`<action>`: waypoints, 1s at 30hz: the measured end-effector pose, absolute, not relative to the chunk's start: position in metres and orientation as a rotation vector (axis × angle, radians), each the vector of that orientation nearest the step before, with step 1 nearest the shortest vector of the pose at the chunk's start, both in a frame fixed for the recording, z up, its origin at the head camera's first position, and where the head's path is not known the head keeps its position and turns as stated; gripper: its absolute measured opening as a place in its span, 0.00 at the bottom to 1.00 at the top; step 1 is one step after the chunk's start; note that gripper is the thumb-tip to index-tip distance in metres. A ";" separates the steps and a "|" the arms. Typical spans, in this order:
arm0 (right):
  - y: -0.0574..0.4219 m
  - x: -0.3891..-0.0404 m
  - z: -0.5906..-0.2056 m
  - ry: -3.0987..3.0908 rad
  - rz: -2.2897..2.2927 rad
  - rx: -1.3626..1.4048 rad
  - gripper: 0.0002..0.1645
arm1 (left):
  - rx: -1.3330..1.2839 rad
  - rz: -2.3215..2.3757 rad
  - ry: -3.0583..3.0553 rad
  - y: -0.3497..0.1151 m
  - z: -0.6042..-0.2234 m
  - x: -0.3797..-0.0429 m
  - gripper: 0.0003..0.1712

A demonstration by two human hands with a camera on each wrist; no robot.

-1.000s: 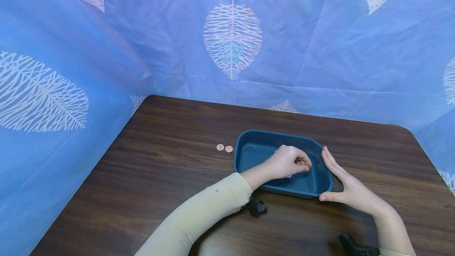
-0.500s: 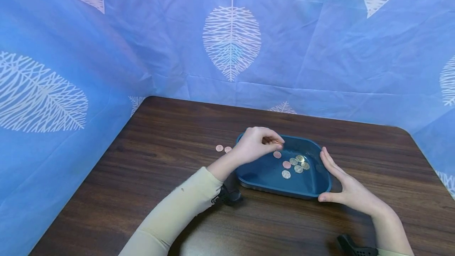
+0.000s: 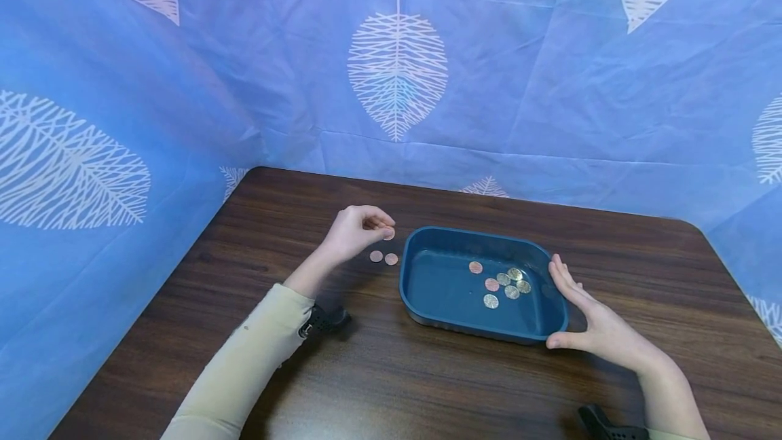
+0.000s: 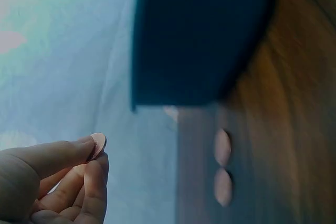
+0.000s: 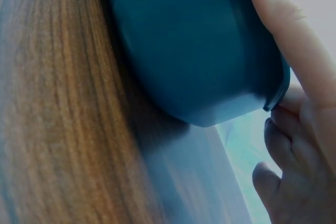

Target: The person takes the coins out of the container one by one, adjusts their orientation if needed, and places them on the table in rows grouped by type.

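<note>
My left hand (image 3: pixel 354 232) pinches a copper coin (image 4: pixel 97 145) between thumb and fingertips, held above the table left of the tray. Just below it, two copper coins (image 3: pixel 376 257) lie side by side on the wood. The dark blue rectangular tray (image 3: pixel 430 284) stands to their right. Inside lie two copper coins (image 3: pixel 475 267) and several silver or yellowish coins (image 3: pixel 512 292), clustered towards the right. My right hand (image 3: pixel 601 324) holds the tray's right end, thumb at the near corner and fingers along the far side.
The dark wooden table (image 3: pixel 293 223) has rounded far corners. A blue cloth (image 3: pixel 501 53) with white leaf prints hangs behind it and on the left. Black straps with small devices (image 3: pixel 326 320) sit at both wrists.
My left hand was down in the tray, then lifted out with a copper coin and moved left past its edge. The coins in the tray came into view. My right hand stayed at the tray.
</note>
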State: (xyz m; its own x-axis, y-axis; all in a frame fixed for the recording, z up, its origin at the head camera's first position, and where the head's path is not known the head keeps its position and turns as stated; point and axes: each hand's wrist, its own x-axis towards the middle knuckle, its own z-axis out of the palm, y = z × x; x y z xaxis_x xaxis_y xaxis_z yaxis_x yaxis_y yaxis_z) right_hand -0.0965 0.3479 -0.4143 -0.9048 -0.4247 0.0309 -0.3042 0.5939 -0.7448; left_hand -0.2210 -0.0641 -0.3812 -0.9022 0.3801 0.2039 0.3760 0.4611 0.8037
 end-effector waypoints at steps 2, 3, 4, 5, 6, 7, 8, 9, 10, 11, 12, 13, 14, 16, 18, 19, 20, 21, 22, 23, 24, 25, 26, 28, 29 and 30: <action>0.348 -0.097 -0.414 2.652 -1.217 -0.597 0.67 | 0.652 1.453 2.686 -0.072 -0.387 -0.221 0.08; 0.348 -0.097 -0.414 2.642 -1.226 -0.589 0.67 | 0.630 1.437 2.690 -0.075 -0.390 -0.222 0.08; 0.348 -0.097 -0.413 2.635 -1.232 -0.582 0.67 | 0.612 1.420 2.695 -0.078 -0.393 -0.222 0.09; 0.348 -0.098 -0.413 2.631 -1.234 -0.576 0.67 | 0.600 1.405 2.700 -0.081 -0.396 -0.223 0.09; 0.348 -0.098 -0.413 2.630 -1.231 -0.573 0.67 | 0.585 1.393 2.703 -0.083 -0.398 -0.223 0.09; 0.348 -0.098 -0.412 2.631 -1.227 -0.572 0.67 | 0.573 1.385 2.705 -0.086 -0.400 -0.223 0.09; 0.348 -0.097 -0.412 2.636 -1.217 -0.571 0.67 | 0.564 1.378 2.709 -0.088 -0.401 -0.223 0.08; 0.348 -0.097 -0.412 2.642 -1.205 -0.572 0.67 | 0.560 1.372 2.712 -0.090 -0.402 -0.223 0.08; 0.348 -0.097 -0.412 2.648 -1.195 -0.574 0.67 | 0.559 1.371 2.711 -0.091 -0.403 -0.223 0.07; 0.348 -0.097 -0.412 2.653 -1.186 -0.576 0.67 | 0.558 1.366 2.710 -0.093 -0.403 -0.223 0.06; 0.348 -0.097 -0.412 2.659 -1.177 -0.578 0.67 | 0.559 1.361 2.706 -0.094 -0.404 -0.223 0.05; 0.348 -0.096 -0.411 2.665 -1.167 -0.581 0.67 | 0.560 1.351 2.700 -0.095 -0.404 -0.223 0.05; 0.348 -0.096 -0.411 2.668 -1.162 -0.581 0.67 | 0.558 1.336 2.693 -0.096 -0.405 -0.223 0.04; 0.348 -0.096 -0.411 2.668 -1.162 -0.576 0.67 | 0.552 1.293 2.679 -0.098 -0.407 -0.224 0.03; 0.348 -0.096 -0.411 2.671 -1.158 -0.565 0.67 | 0.545 1.242 2.670 -0.099 -0.410 -0.225 0.03; 0.348 -0.096 -0.411 2.672 -1.157 -0.559 0.67 | 0.542 1.219 2.669 -0.099 -0.412 -0.226 0.03; 0.348 -0.096 -0.411 2.674 -1.155 -0.559 0.67 | 0.542 1.200 2.668 -0.100 -0.413 -0.226 0.03; 0.348 -0.096 -0.412 2.677 -1.151 -0.562 0.67 | 0.551 1.183 2.669 -0.100 -0.415 -0.227 0.03; 0.348 -0.096 -0.412 2.678 -1.148 -0.569 0.67 | 0.555 1.172 2.669 -0.101 -0.416 -0.228 0.02; 0.348 -0.096 -0.412 2.678 -1.150 -0.574 0.67 | 0.556 1.164 2.669 -0.101 -0.418 -0.228 0.02; 0.349 -0.096 -0.412 2.677 -1.152 -0.585 0.67 | 0.558 1.160 2.669 -0.101 -0.419 -0.229 0.02; 0.349 -0.097 -0.413 2.676 -1.155 -0.592 0.67 | 0.559 1.161 2.666 -0.102 -0.420 -0.229 0.02; 0.349 -0.097 -0.413 2.675 -1.157 -0.601 0.67 | 0.557 1.160 2.664 -0.102 -0.420 -0.229 0.02; 0.349 -0.097 -0.414 2.672 -1.162 -0.606 0.67 | 0.544 1.162 2.664 -0.102 -0.421 -0.230 0.02; 0.349 -0.097 -0.414 2.674 -1.162 -0.602 0.67 | 0.539 1.161 2.665 -0.103 -0.422 -0.230 0.03; 0.349 -0.097 -0.414 2.680 -1.158 -0.596 0.67 | 0.537 1.158 2.672 -0.103 -0.423 -0.231 0.03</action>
